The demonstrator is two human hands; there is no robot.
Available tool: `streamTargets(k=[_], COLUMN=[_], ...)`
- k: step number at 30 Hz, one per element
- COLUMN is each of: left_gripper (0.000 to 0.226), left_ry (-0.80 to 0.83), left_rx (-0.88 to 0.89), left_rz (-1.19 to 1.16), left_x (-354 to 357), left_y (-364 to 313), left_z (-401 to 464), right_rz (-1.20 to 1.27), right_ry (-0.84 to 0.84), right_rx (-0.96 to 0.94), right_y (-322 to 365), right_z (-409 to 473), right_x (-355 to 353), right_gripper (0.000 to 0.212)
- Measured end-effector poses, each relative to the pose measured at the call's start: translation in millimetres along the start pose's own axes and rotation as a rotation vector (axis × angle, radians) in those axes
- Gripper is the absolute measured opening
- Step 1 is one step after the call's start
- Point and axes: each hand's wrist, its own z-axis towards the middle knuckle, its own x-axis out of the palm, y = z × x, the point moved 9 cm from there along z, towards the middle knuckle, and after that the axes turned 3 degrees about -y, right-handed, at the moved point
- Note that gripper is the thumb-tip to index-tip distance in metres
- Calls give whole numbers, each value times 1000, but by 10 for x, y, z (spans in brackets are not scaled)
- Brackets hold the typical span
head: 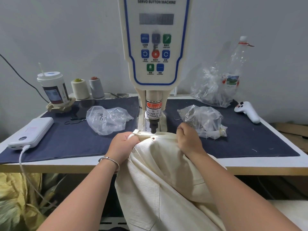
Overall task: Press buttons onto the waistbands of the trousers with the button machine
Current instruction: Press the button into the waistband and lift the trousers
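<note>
Trousers (160, 177) of cream cloth hang from the front edge of the surface (250, 165) up to the button machine (155, 47), their waistband (160, 136) laid flat under the black punch (153, 126); a small coppery button (153, 138) already shows on the band, just in front of the punch tip and not quite beneath it. The left hand (123, 145) grips the band's end, fingers curled round a bunch of cloth beside a belt loop (135, 131); the right hand (188, 139) is clenched on the cloth on the other side, knuckles up, its fingertips hidden.

To do the step well, the person would likely keep the band taut and level between both hands, slide the marked spot squarely under the punch, and hold the fingers well out to each side, as the warning label (153, 110) on the ram advises; slack or a fold beneath the die would probably set a button crooked.

Two clear plastic bags (106, 119) of small metal parts lie either side of the machine on a dark blue mat (233, 144); further off stand a lidded cup (53, 88), two thread cones (88, 89), a white power bank (31, 132) with its cable, a white controller (247, 111) and a crumpled bottle (235, 67). The right-hand bag sits just beside the right hand and could catch on the cloth when it is shifted.
</note>
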Motion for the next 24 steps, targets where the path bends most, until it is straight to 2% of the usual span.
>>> streamTargets(k=[7, 10, 12, 14, 16, 18, 21, 23, 24], left_gripper=[31, 24, 22, 16, 12, 17, 18, 16, 14], left_ry=[29, -59, -72, -2, 83, 107, 130, 177, 202], left_rx=[15, 21, -26, -117, -172, -151, -159, -199, -220], left_rz=[-73, -152, -196, -184, -144, -101, -138, -149, -141], left_x=[3, -134, -171, -144, -107, -116, -116, -87, -68], left_y=[-63, -152, -183, -165, -147, -135, -63, -10, 7], left_z=[-55, -73, -84, -125, -230, -319, -458, -531, -549], right_rz=[11, 70, 65, 85, 4, -14, 263, 452, 453], right_ry=[-24, -15, 121, 313, 474, 538, 582, 673, 727], right_rx=[-17, 57, 230, 410, 448, 444, 502, 594, 610], right_y=[184, 443, 446, 387, 347, 289, 230, 212, 209], right_z=[-13, 79, 71, -121, -336, -464, -586, -687, -726], right_x=[-117, -287, -313, -272, -214, -154, -93, -61, -47], right_gripper=[23, 29, 25, 20, 21, 21, 9, 16, 23])
